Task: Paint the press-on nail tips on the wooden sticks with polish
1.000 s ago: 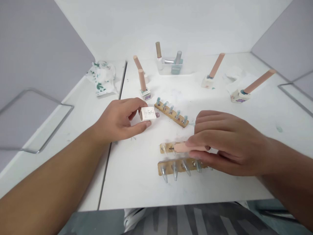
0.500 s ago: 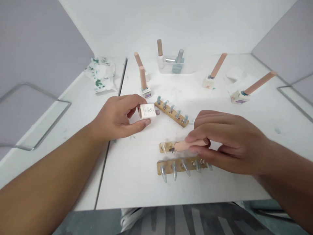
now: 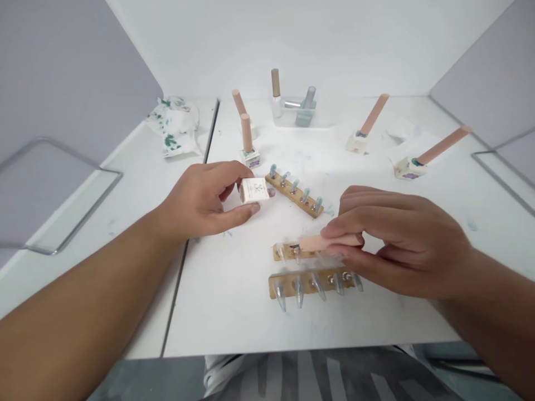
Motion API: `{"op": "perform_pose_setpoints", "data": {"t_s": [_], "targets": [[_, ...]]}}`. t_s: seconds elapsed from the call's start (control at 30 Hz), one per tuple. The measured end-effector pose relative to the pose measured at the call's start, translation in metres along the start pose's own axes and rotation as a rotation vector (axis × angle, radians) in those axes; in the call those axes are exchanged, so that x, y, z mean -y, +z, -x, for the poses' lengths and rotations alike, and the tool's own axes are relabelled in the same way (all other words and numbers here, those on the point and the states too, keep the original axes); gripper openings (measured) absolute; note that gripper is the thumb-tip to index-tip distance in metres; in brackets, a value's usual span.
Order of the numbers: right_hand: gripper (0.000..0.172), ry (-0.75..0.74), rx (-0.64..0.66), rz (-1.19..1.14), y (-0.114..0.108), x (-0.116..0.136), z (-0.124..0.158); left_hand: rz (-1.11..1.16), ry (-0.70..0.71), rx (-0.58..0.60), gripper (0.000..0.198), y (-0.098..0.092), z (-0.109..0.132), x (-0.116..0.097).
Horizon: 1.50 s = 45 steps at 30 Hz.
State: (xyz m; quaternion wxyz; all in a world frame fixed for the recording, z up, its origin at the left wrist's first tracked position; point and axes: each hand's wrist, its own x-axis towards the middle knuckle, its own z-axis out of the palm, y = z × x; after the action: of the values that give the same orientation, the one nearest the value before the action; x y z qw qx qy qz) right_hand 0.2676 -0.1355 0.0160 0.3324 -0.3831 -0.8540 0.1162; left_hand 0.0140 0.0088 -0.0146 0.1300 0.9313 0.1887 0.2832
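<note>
My left hand (image 3: 213, 197) pinches a square white nail polish bottle (image 3: 254, 190) lying on its side, its uncapped neck pointing right. Between the fingertips of my right hand (image 3: 388, 242) is a peach nail polish brush (image 3: 313, 243), held by its long cap with the dark bristle end to the left. That end is over a wooden strip (image 3: 278, 253) bearing clear false nails, partly hidden under my right hand. Just nearer to me lies a second wooden strip (image 3: 287, 283) with several pointed, greyish nails. A third strip (image 3: 298, 196), carrying pale blue nails, rests diagonally between my hands.
Peach-capped bottles stand behind my left hand (image 3: 251, 159) and at the right (image 3: 412, 168). A clear plastic tray (image 3: 284, 118) with bottles sits against the back wall. At the far left is a crumpled, green-stained tissue (image 3: 178, 131). Metal rails (image 3: 87, 223) flank the white table.
My right hand has shifted slightly to the right and up with the brush, exposing more of the partly hidden strip. My left hand keeps the bottle almost in place.
</note>
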Motion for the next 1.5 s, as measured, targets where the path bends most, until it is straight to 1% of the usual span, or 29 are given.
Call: {"op": "perform_pose_setpoints", "data": {"t_s": [0.13, 0.27, 0.47, 0.63, 0.77, 0.93, 1.07, 1.17, 1.27, 1.33, 1.4, 1.5], "targets": [[0.008, 0.011, 0.033, -0.038, 0.001, 0.0, 0.0, 0.017, -0.002, 0.002, 0.023, 0.0, 0.0, 0.0], [0.009, 0.03, 0.056, 0.016, 0.0, -0.001, 0.0, 0.024, -0.012, 0.01, 0.023, 0.002, 0.001, 0.002], [0.006, 0.04, -0.052, 0.121, -0.002, -0.005, 0.0, 0.015, -0.012, 0.019, 0.024, 0.002, 0.001, 0.003], [0.004, 0.061, -0.137, 0.075, -0.001, -0.004, -0.001, 0.005, 0.004, 0.019, 0.022, 0.0, 0.0, 0.002], [0.01, 0.061, -0.219, 0.038, 0.0, -0.004, 0.001, 0.021, -0.02, 0.02, 0.022, 0.001, 0.001, 0.002], [0.02, 0.148, -0.337, 0.011, 0.002, -0.007, 0.008, 0.057, -0.045, -0.03, 0.02, 0.001, 0.001, 0.0], [0.023, 0.203, -0.366, -0.007, 0.005, -0.008, 0.011, 0.209, -0.073, -0.089, 0.02, 0.001, 0.001, -0.002], [0.024, 0.192, -0.4, -0.024, 0.008, -0.008, 0.012, 0.362, -0.074, -0.11, 0.021, 0.002, 0.001, -0.001], [0.029, 0.154, -0.44, -0.064, 0.009, -0.009, 0.012, 0.56, -0.076, -0.126, 0.029, 0.004, 0.002, 0.001], [0.034, 0.119, -0.472, -0.103, 0.01, -0.011, 0.013, 0.776, -0.144, -0.134, 0.032, 0.005, 0.003, 0.001], [0.037, 0.089, -0.49, -0.145, 0.011, -0.013, 0.013, 0.86, -0.183, -0.107, 0.032, 0.005, 0.003, -0.001], [0.039, 0.073, -0.507, -0.184, 0.012, -0.015, 0.012, 0.866, -0.211, -0.01, 0.032, 0.004, 0.004, -0.006]]}}
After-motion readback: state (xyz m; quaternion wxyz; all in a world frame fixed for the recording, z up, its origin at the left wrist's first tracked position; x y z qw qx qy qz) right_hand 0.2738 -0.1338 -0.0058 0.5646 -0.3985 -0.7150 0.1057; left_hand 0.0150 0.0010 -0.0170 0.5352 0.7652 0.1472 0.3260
